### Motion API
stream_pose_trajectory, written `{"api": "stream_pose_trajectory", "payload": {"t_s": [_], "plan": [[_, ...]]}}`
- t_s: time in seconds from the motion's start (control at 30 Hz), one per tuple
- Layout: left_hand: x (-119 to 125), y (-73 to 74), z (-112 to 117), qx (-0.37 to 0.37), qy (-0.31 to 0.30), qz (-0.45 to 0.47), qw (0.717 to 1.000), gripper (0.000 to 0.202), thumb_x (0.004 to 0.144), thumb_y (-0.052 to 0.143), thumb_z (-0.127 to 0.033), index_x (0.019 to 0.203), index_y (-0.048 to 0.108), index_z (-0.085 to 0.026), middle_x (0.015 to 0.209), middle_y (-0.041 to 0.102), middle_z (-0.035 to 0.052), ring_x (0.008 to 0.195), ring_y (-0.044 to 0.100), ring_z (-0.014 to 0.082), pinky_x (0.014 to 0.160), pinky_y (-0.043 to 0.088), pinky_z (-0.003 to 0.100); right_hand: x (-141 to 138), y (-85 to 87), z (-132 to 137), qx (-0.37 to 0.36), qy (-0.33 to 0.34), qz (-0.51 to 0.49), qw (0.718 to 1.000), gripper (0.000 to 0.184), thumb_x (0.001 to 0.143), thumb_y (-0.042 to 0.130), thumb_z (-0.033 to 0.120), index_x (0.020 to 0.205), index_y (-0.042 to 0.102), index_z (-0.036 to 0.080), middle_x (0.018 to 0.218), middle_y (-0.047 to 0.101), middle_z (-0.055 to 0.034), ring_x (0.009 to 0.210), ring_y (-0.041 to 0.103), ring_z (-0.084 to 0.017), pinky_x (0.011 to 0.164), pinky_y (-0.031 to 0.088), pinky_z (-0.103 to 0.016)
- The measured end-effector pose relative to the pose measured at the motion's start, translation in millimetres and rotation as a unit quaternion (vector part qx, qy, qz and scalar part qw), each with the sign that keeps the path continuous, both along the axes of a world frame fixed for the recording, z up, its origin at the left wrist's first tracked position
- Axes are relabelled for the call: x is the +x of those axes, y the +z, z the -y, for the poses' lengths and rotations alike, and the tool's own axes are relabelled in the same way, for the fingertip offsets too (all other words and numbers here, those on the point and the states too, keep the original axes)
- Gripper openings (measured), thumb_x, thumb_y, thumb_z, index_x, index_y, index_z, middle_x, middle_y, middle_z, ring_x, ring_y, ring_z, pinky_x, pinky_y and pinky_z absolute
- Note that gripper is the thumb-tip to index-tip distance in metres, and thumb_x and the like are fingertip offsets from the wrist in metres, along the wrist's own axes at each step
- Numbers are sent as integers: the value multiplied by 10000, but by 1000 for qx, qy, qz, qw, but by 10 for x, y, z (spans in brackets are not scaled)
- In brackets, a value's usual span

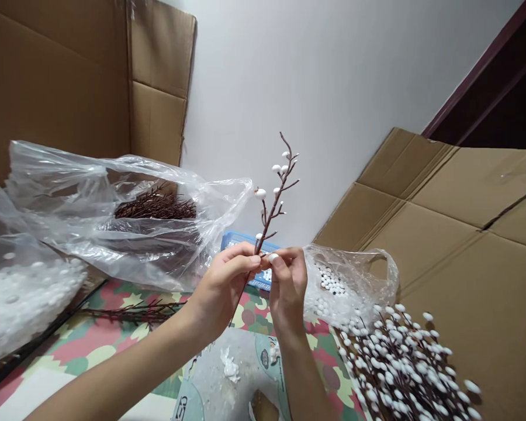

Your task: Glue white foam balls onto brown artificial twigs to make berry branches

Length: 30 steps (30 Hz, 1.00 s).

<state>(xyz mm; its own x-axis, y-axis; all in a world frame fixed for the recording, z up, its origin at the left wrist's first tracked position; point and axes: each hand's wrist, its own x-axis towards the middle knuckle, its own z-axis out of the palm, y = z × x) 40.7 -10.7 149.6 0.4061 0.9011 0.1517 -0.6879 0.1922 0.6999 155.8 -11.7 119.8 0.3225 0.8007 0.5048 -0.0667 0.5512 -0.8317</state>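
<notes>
My left hand (228,279) pinches the lower stem of a thin brown artificial branch (275,196) that stands upright with several small white buds on its twigs. Right beside it, my right hand (287,280) pinches a small white bead (273,256) against the stem, fingers closed. Both hands meet in the middle of the view above the patterned floor mat (114,342).
A clear bag (127,216) at left holds bare brown branches; another bag (21,292) at far left and a smaller one (346,280) hold white beads. Finished budded branches (403,362) lie at lower right. A blue basket (241,242) and cardboard boxes (464,234) stand behind.
</notes>
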Motion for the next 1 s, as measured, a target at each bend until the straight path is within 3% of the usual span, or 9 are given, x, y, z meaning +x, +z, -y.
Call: {"api": "stream_pose_trajectory", "payload": {"t_s": [0.33, 0.5, 0.63, 0.73, 0.87, 1.0], "plan": [[-58, 21, 41, -123, -72, 71, 987, 173, 574, 786, -144, 705, 673, -136, 678, 563, -14, 614, 510, 60, 536, 439, 150, 60, 58, 64, 34, 81, 76, 993, 138, 802, 673, 300, 887, 570, 266, 887, 558, 18, 838, 549, -141, 760, 444, -289], [-89, 66, 18, -192, -117, 120, 967, 139, 585, 747, -84, 686, 657, -116, 666, 612, 0, 582, 563, 68, 525, 478, 178, 15, 12, 58, 40, 47, 70, 996, 99, 834, 647, 285, 910, 584, 286, 896, 533, 33, 856, 539, -134, 792, 438, -289], [-136, 114, 5, -212, -109, 128, 963, 67, 660, 664, -70, 722, 649, -90, 637, 626, 8, 591, 609, 87, 568, 519, 207, -77, -117, 47, 59, 16, 114, 992, 80, 900, 570, 308, 963, 614, 289, 950, 559, 13, 944, 555, -157, 857, 436, -324], [-156, 114, -11, -228, -107, 138, 958, 65, 682, 657, -68, 742, 637, -81, 649, 631, -1, 582, 599, 78, 589, 529, 216, -146, -190, 47, 64, -26, 102, 992, 171, 954, 467, 320, 995, 632, 301, 998, 585, 4, 1013, 551, -160, 895, 427, -332], [-156, 92, -17, -208, -91, 140, 964, 118, 644, 695, -67, 740, 630, -87, 666, 612, -15, 577, 565, 59, 557, 495, 183, -134, -167, 37, 41, 18, 57, 997, 110, 903, 549, 321, 967, 632, 286, 980, 595, 6, 975, 571, -157, 877, 442, -331], [-144, 67, 3, -106, -66, 89, 988, 122, 637, 725, -130, 680, 613, -111, 650, 564, -27, 572, 503, 49, 524, 435, 155, -56, -63, 42, 14, 73, -6, 997, 123, 798, 665, 278, 904, 608, 254, 848, 587, 25, 796, 575, -129, 746, 453, -291]]}}
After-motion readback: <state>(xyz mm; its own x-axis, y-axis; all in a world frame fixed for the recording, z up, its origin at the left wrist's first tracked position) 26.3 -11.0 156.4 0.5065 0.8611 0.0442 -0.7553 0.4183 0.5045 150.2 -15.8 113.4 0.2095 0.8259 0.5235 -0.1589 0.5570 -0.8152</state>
